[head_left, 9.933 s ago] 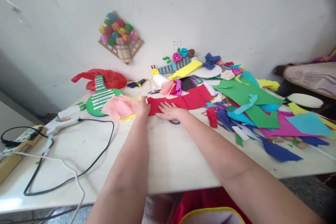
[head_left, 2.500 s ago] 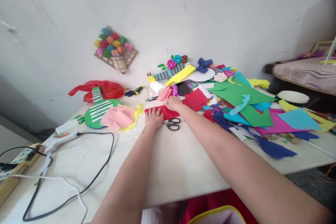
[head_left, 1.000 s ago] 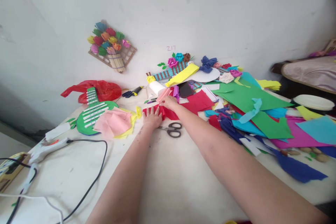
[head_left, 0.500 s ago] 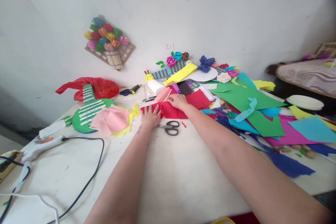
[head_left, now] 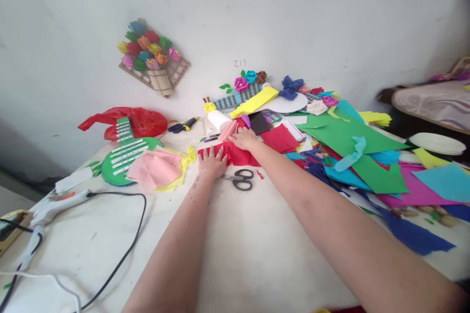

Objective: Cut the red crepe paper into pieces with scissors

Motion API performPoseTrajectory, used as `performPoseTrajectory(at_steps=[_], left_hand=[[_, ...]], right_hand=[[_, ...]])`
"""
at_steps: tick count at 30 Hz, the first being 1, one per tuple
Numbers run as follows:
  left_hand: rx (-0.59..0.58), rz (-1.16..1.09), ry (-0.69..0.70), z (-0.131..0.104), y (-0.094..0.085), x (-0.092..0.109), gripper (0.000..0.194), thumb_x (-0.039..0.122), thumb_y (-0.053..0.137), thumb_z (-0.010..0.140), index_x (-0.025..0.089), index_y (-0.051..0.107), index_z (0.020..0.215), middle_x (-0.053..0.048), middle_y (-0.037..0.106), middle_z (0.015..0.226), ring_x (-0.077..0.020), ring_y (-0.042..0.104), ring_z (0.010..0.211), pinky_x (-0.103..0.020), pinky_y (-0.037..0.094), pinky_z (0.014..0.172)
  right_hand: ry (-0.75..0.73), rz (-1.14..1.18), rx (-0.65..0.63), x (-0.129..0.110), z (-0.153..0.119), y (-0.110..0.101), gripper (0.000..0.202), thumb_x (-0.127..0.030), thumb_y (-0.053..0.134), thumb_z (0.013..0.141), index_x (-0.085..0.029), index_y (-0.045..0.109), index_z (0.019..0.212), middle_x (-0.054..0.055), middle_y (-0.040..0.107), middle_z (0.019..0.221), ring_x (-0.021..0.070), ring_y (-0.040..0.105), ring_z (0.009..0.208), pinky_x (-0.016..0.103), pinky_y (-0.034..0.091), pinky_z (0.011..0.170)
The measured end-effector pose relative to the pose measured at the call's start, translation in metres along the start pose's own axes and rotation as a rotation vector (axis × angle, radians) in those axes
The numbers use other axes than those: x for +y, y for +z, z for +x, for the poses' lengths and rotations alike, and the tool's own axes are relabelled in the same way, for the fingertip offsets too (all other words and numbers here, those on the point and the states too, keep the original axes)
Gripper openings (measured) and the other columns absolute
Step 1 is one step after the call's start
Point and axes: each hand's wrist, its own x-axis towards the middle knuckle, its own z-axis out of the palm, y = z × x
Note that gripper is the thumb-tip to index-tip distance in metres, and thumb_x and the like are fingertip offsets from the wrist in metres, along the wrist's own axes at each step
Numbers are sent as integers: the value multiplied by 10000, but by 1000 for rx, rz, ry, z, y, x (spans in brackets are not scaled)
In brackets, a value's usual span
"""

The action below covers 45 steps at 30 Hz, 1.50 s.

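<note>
A strip of red paper [head_left: 240, 155] lies across the table under both hands. My left hand [head_left: 212, 162] presses flat on its left part, fingers spread. Farther along, my right hand [head_left: 244, 138] rests over the strip's upper edge, fingers stretched out. Scissors [head_left: 242, 179] with dark handles lie just right of my left hand, their blades partly hidden by it. A pink paper piece [head_left: 228, 131] and a white roll [head_left: 219, 121] sit behind the hands.
To the left are a green guitar-shaped craft [head_left: 113, 172], pink crepe paper [head_left: 156, 168], a glue gun [head_left: 60, 205] with its cord, and a red plastic bag [head_left: 147, 122]. Coloured paper sheets [head_left: 362, 132] crowd the right. Pliers [head_left: 183, 125] lie near the wall.
My right hand has gone from pinched fingers to stretched-out fingers on the red paper and shifted slightly left. My left hand stays flat. The view has moved a little.
</note>
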Motion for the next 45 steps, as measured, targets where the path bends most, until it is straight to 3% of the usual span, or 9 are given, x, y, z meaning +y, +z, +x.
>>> performPoseTrajectory(at_steps=[5, 9, 11, 15, 20, 25, 28, 34, 45], left_hand=[[5, -5, 3, -1, -1, 1, 612, 519, 120, 874, 313, 173, 1448, -33, 124, 1526, -305, 73, 1383, -502, 70, 1090], [-13, -18, -2, -2, -2, 2, 622, 534, 110, 871, 311, 164, 1449, -41, 104, 1529, -311, 65, 1383, -502, 60, 1090], [-12, -23, 0, 0, -1, 1, 619, 536, 111, 871, 318, 157, 1449, -40, 100, 1529, -312, 63, 1383, -507, 56, 1089], [11, -22, 2, 4, 3, -1, 614, 541, 125, 872, 328, 173, 1445, -32, 111, 1527, -309, 64, 1384, -524, 66, 1084], [23, -21, 6, 4, 3, -1, 607, 545, 134, 873, 340, 168, 1443, -30, 122, 1524, -308, 72, 1384, -532, 87, 1079], [20, -6, 2, 4, 2, -1, 612, 548, 129, 870, 338, 168, 1444, -35, 118, 1524, -309, 83, 1382, -534, 86, 1076], [15, -1, 1, 5, 1, -1, 632, 557, 130, 864, 316, 182, 1446, -44, 121, 1523, -313, 84, 1382, -534, 91, 1075], [-6, -7, 0, 5, -1, 0, 649, 568, 124, 856, 307, 183, 1447, -42, 112, 1526, -315, 73, 1382, -529, 85, 1078], [3, 6, 20, 1, -2, 0, 630, 544, 148, 864, 313, 155, 1451, -46, 129, 1523, -318, 83, 1381, -539, 103, 1071]], right_hand=[[74, -5, -27, 6, 13, -3, 615, -522, 218, 902, -175, 416, 1370, 123, 245, 1488, 288, 237, 1334, 435, 186, 1051], [18, -19, 26, 9, 11, -9, 521, -468, 317, 883, -189, 552, 1255, 120, 499, 1321, 270, 453, 1192, 372, 337, 962], [29, -15, 119, 10, 3, -14, 467, -398, 296, 897, -188, 614, 1168, 121, 601, 1181, 259, 540, 1085, 358, 385, 904], [58, 19, 245, 8, -23, -20, 432, -351, 283, 907, -199, 646, 1086, 114, 644, 1086, 257, 582, 1011, 354, 417, 860], [98, 106, 238, -3, -54, -6, 444, -333, 267, 908, -180, 569, 1196, 112, 517, 1293, 243, 518, 1122, 342, 423, 892], [-13, 94, -35, 3, -64, 18, 609, -459, 191, 918, -139, 273, 1430, 67, 168, 1519, 225, 163, 1379, 395, 150, 1104], [-35, 53, -111, 20, -63, 22, 659, -508, 145, 910, -143, 188, 1456, 35, 95, 1529, 205, 51, 1400, 436, 33, 1115], [-138, -2, -134, 40, -59, 18, 668, -530, 151, 902, -171, 141, 1465, 14, 92, 1528, 172, 38, 1401, 409, 28, 1119], [-128, 30, -119, 40, -52, 12, 650, -517, 199, 901, -189, 170, 1461, 27, 99, 1528, 186, 57, 1400, 410, 37, 1117]])
